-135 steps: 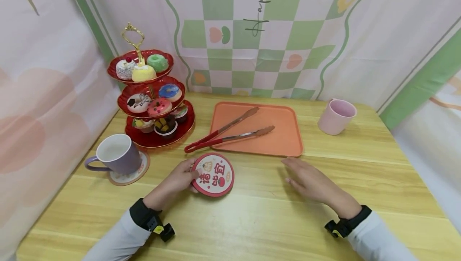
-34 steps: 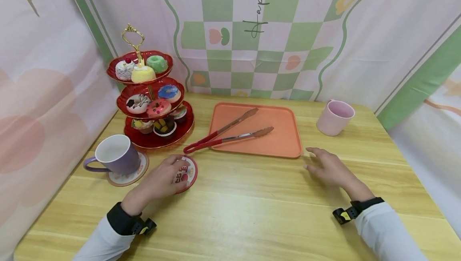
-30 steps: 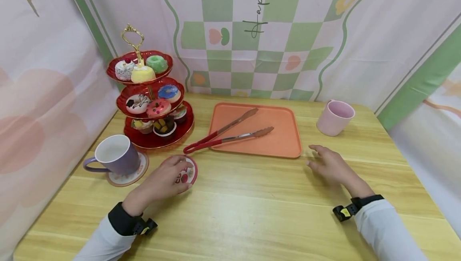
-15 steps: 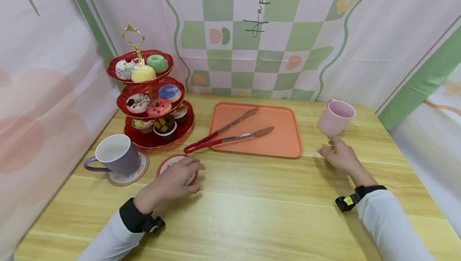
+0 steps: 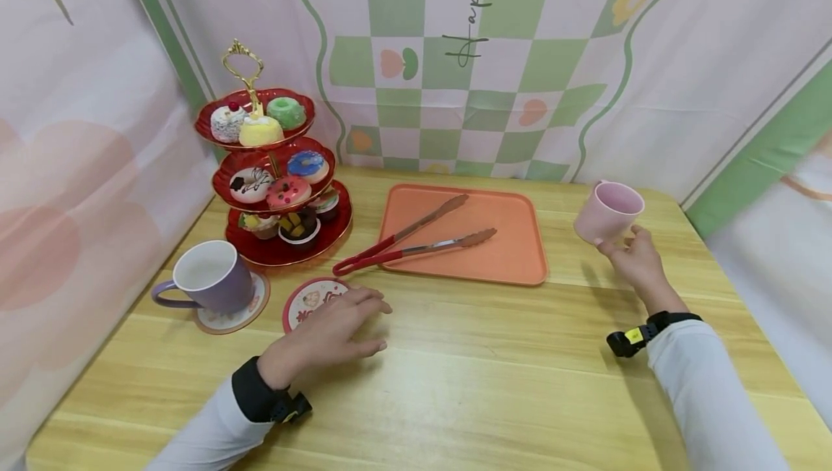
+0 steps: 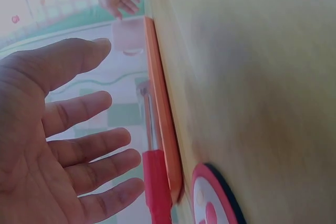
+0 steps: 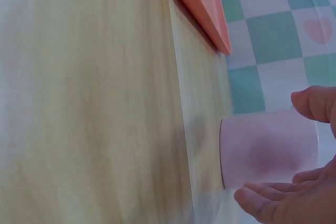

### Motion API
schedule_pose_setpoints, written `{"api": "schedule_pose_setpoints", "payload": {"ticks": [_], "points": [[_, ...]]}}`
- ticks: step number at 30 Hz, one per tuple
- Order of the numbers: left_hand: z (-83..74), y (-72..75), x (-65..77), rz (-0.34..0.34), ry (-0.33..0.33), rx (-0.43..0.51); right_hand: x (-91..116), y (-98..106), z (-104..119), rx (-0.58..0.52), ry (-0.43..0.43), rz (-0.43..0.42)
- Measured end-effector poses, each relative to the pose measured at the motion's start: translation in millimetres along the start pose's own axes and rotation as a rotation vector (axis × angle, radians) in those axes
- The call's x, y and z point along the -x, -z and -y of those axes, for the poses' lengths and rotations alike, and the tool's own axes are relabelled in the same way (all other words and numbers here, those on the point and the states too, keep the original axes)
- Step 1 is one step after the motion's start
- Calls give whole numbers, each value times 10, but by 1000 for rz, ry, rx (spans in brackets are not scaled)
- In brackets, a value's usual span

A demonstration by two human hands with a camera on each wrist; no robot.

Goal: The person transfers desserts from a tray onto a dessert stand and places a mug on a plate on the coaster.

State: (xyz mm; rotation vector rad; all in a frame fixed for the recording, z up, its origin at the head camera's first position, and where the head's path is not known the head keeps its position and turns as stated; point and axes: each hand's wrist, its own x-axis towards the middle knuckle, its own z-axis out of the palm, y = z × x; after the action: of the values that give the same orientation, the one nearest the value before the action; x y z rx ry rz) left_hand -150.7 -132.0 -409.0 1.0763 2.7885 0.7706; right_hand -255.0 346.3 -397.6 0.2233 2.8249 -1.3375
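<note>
My right hand is just in front of the pink mug, which stands upright at the back right of the table. In the right wrist view, the thumb and fingers are spread to either side of the mug, not closed round it; contact cannot be told. My left hand hovers with loosely spread fingers and holds nothing, as its wrist view confirms. Below and behind it lies a round red-rimmed coaster flat on the table, partly covered by the hand in the head view.
Red-handled tongs lie splayed across an orange tray. A purple mug stands on another coaster at left. Behind it rises a three-tiered red stand with toy-like cakes and donuts. A patterned cloth hangs behind the table.
My left hand first held the coaster, set it down left of its earlier place, then released it and moved right. My right hand moved right and forward to the pink mug.
</note>
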Motion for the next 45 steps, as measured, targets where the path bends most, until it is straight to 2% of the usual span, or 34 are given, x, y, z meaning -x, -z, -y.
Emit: {"api": "schedule_pose_setpoints", "payload": {"ticks": [7,15,26,30,39,45], "points": [[-87,-13,-3,6,-48,20,-153,5,1,-98,-74,-75],[-137,-44,-6,24,-72,12,-319,8,29,-169,-82,-163],[-183,-59,-3,26,-95,17,-519,-63,22,-236,-149,-274],[-183,-70,-16,17,-111,10,-548,-59,5,-252,-181,-287],[-183,-62,-14,0,-131,4,-552,-64,-2,-273,-185,-277],[-178,-66,-11,5,-123,3,-553,-64,-23,-235,-174,-284]]}}
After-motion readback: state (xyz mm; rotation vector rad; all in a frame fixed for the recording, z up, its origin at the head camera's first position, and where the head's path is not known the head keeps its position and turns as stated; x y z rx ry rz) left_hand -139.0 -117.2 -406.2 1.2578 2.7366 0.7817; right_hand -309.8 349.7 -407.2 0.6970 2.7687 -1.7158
